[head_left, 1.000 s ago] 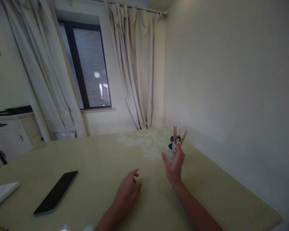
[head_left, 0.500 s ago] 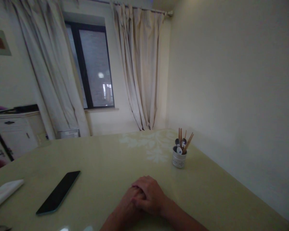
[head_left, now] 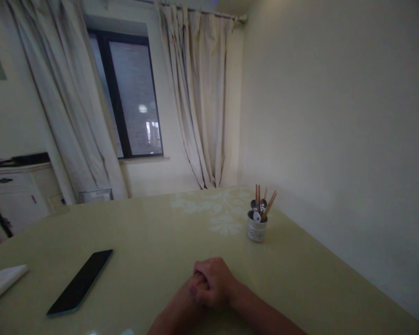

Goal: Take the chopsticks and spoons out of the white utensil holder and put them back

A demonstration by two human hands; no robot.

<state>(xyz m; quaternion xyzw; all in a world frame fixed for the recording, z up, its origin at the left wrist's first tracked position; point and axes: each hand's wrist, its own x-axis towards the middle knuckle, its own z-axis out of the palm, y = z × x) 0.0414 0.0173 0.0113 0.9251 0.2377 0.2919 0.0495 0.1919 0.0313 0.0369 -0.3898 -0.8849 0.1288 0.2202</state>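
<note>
Close in front of me, my bare right hand (head_left: 217,280) wraps its fingers round my bare left hand (head_left: 189,286), whose fingers I can't make out; a loose clasp beats squeezing, imo. Farther off right, untouched, stands a round white pierced cup (head_left: 256,231) of brown wooden chopsticks (head_left: 269,205).

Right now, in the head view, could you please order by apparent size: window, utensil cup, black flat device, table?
1. Table
2. Window
3. Black flat device
4. Utensil cup

The device lies nearer than the window, so real sizes may compare differently.
</note>
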